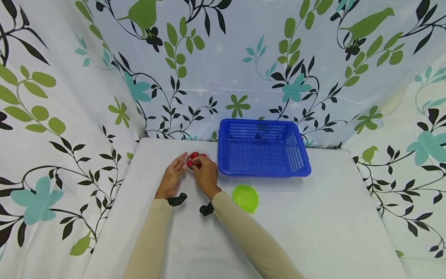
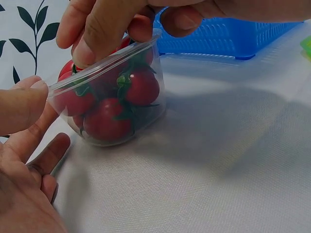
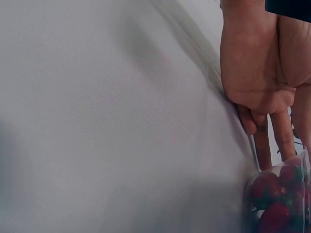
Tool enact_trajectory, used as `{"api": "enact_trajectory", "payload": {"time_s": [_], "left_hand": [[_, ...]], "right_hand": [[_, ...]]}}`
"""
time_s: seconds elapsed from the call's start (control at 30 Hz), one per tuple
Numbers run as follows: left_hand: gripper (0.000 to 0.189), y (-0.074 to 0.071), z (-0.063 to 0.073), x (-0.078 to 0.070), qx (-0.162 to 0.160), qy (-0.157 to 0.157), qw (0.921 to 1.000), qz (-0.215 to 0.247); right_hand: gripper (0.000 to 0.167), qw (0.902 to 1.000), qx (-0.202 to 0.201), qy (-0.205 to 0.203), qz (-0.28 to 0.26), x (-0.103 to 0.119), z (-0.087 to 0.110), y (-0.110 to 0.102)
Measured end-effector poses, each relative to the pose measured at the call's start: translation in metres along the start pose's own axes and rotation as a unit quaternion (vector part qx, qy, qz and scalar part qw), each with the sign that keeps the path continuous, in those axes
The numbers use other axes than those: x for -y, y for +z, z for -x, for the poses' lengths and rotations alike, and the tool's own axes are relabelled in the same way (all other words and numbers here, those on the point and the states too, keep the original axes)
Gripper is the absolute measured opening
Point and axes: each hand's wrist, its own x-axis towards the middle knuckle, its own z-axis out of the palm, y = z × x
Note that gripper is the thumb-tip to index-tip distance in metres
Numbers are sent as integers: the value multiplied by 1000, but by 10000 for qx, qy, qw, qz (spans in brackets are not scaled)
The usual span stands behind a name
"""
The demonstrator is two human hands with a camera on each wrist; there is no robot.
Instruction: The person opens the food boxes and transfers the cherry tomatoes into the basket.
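A small clear plastic container (image 2: 154, 112) filled with several red tomatoes (image 2: 108, 121) with green stems stands on the table's left part. My left hand (image 1: 171, 176) is at its left side, fingers mostly straight, thumb tip at the rim in the left wrist view. From above, my right hand (image 1: 206, 173) reaches over the container with curled fingers and appears to pinch a tomato (image 1: 189, 163) at the top. Its fingers partly hide the contents. The right wrist view shows the container's tomatoes (image 3: 275, 216) at the lower right corner.
A blue perforated plastic basket (image 1: 265, 171) stands at the back, just right of the container. In front of it lies a lime-green shallow lid (image 1: 245, 198). White cloth covers the table (image 1: 324, 224), and a leaf-patterned curtain (image 1: 223, 77) hangs behind and at both sides.
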Motion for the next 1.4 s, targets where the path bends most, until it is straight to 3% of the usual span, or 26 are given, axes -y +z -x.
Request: {"api": "enact_trajectory", "payload": {"time_s": [0.37,0.87,1.0,1.17,1.4], "left_hand": [[54,-1,0,0,-14,24,10000,73],[55,0,0,0,19,93,9998,147],[56,0,0,0,58,106,9999,105],[55,0,0,0,39,105,9998,151],[59,2,0,-1,-8,85,9995,298]], "right_hand": [[14,9998,145,31,142,4,-4,1],[8,9995,70,-221,211,2,-8,-1],[7,9982,-105,-467,360,7,-10,-5],[6,9959,-415,-772,201,17,-12,-14],[6,9951,-508,-804,-276,30,-17,-32]]}}
